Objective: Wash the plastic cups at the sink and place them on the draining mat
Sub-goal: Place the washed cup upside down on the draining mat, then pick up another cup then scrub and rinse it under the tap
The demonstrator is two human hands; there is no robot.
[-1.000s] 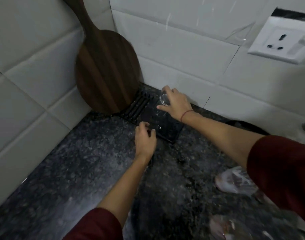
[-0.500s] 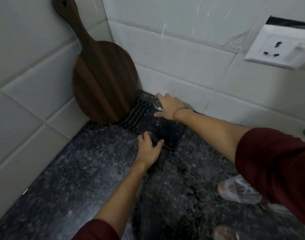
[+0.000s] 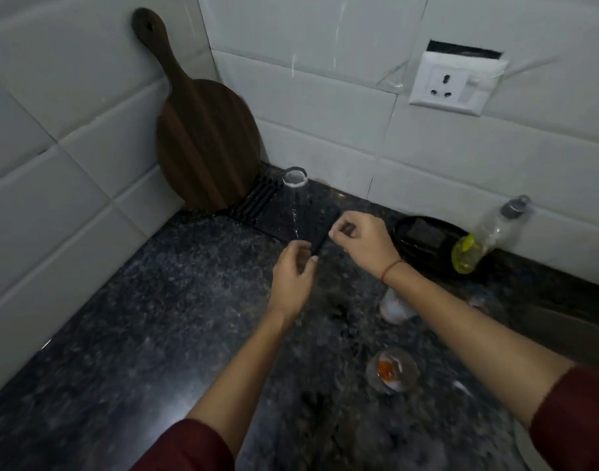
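Three clear cups by my count, an upturned cup (image 3: 294, 195) just beyond the left hand (image 3: 291, 277) and right hand (image 3: 362, 244), a second cup (image 3: 395, 305) and a blurry, probably third cup (image 3: 391, 368) back by the right forearm, plus one draining mat (image 3: 323, 217), one wooden board (image 3: 206, 141), one black dish (image 3: 423, 263), one bottle (image 3: 488, 232), one socket (image 3: 457, 85).

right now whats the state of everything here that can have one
clear cup, upside down on the draining mat
left hand, loosely curled, holding nothing
right hand, loosely curled, holding nothing
orange-stained cup, upright on the counter, unwashed
whitish cup, on the counter, partly hidden
soap bottle, capped, little liquid left
wall socket, nothing plugged in
cutting board, leaning against the wall
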